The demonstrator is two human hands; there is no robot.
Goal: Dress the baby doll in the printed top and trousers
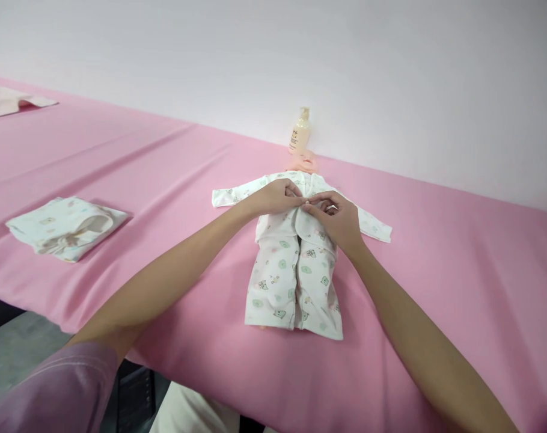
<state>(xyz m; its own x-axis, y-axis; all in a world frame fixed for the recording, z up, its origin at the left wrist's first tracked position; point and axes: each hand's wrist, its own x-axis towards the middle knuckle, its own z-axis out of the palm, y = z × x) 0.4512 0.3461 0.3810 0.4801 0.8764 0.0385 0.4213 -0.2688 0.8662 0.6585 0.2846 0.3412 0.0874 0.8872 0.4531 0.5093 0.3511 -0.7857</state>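
Observation:
A small doll (306, 160) lies on its back on the pink cloth, dressed in a white baby shirt (278, 228) and matching baby trousers (280, 282) printed with green and brown animals. My left hand (280, 196) pinches the shirt's front edge at chest height. From the other side, my right hand (339, 218) pinches the same front opening, its fingertips meeting the left ones around a small, pale button-like spot. Both sleeves stretch outward, and below my hands the shirt's front edges part. My fingers cover much of the upper chest.
A pump bottle (299, 131) stands by the wall, just behind the doll's head. Folded printed baby clothing (66, 225) lies to the left on the pink cloth (174, 174). Another pale pink cloth piece (12, 99) is at the far left. The table's front edge runs below.

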